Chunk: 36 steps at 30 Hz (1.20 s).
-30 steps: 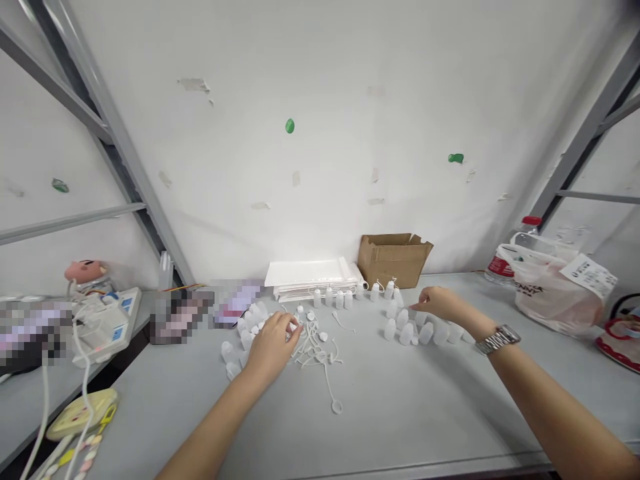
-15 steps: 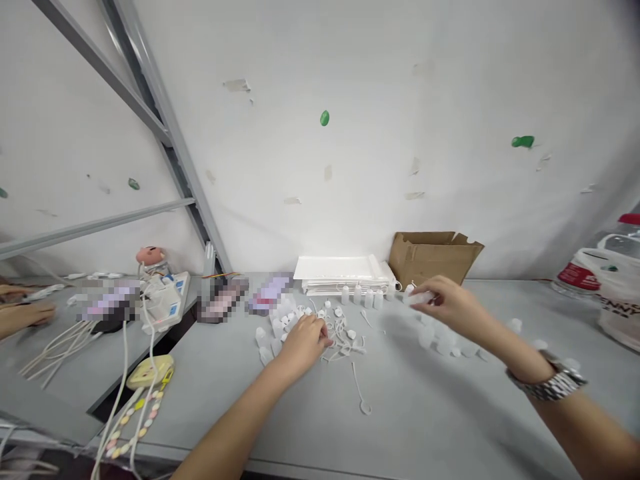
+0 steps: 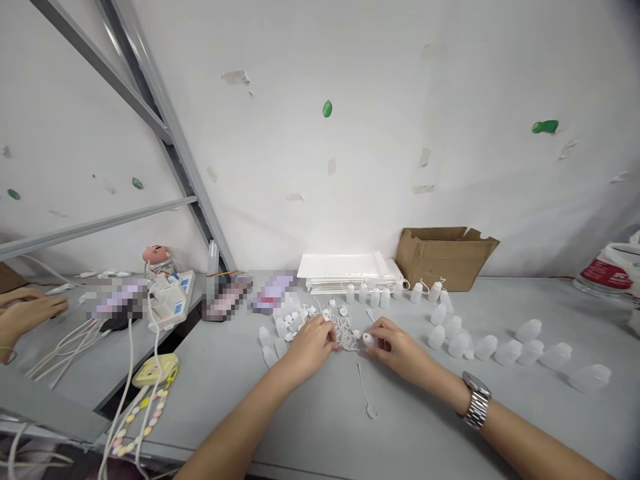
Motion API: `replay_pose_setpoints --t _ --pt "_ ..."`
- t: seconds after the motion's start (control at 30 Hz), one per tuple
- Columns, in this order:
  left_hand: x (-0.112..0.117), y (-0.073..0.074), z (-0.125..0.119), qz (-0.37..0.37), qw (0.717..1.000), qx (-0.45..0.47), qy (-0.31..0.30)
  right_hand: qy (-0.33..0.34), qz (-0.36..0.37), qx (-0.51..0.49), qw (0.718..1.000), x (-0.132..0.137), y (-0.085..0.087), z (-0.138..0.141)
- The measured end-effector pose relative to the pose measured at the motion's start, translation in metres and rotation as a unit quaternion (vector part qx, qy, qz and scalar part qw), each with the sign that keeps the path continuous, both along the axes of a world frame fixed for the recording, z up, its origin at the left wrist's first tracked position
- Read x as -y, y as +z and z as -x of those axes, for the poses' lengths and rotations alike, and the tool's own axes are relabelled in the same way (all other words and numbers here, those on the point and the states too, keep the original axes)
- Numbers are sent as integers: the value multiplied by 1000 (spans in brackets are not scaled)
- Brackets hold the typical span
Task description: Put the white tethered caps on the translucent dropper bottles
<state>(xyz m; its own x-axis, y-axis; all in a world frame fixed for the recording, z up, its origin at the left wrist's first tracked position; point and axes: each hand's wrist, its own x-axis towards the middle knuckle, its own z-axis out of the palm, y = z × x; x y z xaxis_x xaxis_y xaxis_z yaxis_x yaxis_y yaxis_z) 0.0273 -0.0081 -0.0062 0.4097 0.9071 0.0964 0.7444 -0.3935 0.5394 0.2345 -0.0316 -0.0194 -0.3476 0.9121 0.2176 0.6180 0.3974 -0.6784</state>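
My right hand (image 3: 395, 343) is closed around a small translucent white bottle (image 3: 369, 339), its open-looking top tilted toward my left hand. Close beside it, my left hand (image 3: 313, 343) has its thumb and fingers pinched together; what lies between them is too small to make out. A tangle of white cords (image 3: 345, 327) lies between and behind both hands. Small white caps (image 3: 303, 313) are heaped behind my left hand. One loose cord with a ring end (image 3: 371, 411) rests nearer me. Capped bottles with cord loops (image 3: 375, 297) stand in a row at the back.
Several bottles without cords (image 3: 486, 347) stand at the right. Behind are a white stack of envelopes (image 3: 345, 263) and a brown cardboard box (image 3: 445, 257). Phones (image 3: 274, 292), a power strip (image 3: 173, 300) and cables lie left. Another person's hand (image 3: 35, 308) is at far left.
My right hand has come from the back row toward me and leftward, to beside my left hand. It now holds a bottle there. My left hand has barely moved.
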Motion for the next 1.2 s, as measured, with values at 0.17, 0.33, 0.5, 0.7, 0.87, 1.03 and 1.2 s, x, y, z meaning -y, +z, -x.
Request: replay_pose_setpoints --t 0.17,0.33,0.5,0.7,0.87,1.03,1.2 --pt "-3 3 0 6 997 67 43 -63 -20 15 998 4 7 5" --pt "-6 8 1 30 975 187 114 -92 39 -17 995 6 13 7" --pt "-10 9 0 23 960 241 140 -97 25 -26 995 6 13 8" --pt "-15 6 3 80 932 323 146 -91 17 -25 995 7 13 9" --pt "-19 7 4 88 906 377 171 -91 4 -33 995 7 12 8" --pt "-16 10 4 70 898 394 183 -93 -13 -34 995 5 9 5" --pt "-3 14 1 -96 943 296 121 -89 -24 -36 995 3 4 4"
